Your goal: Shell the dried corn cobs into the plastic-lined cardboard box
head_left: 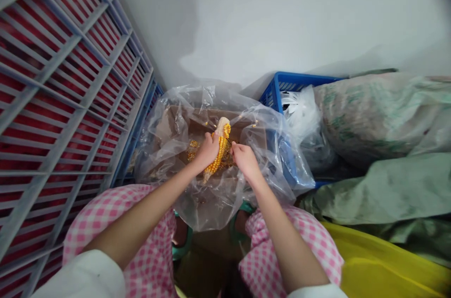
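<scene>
My left hand (206,151) is closed round a corn cob (220,145) with yellow kernels and a bare pale top end. I hold it upright over a cardboard box (176,122) lined with a clear plastic bag (268,148). My right hand (244,159) is closed too, pressed against the cob's right side with something thin and dark that I cannot make out. Loose yellow kernels (193,148) lie in the bag below the cob.
Stacked grey crates (63,101) with red contents fill the left side. A blue crate (282,84) stands behind the box on the right, next to greenish woven sacks (380,119). A yellow tub (380,265) sits at the lower right. My knees in pink checked cloth (148,223) flank the box.
</scene>
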Motion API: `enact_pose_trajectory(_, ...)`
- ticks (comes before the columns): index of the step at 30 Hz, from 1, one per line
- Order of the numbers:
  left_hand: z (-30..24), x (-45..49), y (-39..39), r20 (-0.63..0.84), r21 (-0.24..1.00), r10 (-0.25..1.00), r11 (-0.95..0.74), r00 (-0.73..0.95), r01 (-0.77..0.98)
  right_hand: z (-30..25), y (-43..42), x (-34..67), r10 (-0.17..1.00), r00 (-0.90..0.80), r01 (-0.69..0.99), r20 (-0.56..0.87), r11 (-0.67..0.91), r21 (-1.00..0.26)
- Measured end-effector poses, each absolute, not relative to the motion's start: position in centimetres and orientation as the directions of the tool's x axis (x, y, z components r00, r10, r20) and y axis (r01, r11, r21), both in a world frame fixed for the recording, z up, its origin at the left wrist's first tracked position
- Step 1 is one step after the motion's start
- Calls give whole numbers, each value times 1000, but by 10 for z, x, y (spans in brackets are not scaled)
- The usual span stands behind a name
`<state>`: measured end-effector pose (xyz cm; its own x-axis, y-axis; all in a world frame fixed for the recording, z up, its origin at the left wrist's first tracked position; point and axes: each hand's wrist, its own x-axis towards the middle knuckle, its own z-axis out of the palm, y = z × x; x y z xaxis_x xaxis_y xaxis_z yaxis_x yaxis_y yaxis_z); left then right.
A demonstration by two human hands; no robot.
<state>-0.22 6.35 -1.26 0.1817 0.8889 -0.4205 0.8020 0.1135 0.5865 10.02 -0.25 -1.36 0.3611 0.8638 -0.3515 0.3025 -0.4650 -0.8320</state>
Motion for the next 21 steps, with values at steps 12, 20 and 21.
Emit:
enact_pose_trajectory(12,-3,-2,62,-376,522,894,-10,241,853,9,-2,116,863,423,745,-278,-505,-435)
enact_pose_trajectory(20,1,0,53,-332,499,887,-125,322,858,10,-4,105,856,473,844,-208,-508,-173)
enact_pose_trajectory(21,1,0,52,-319,486,889,-144,328,862,9,-4,103,864,466,857,-192,-495,-146)
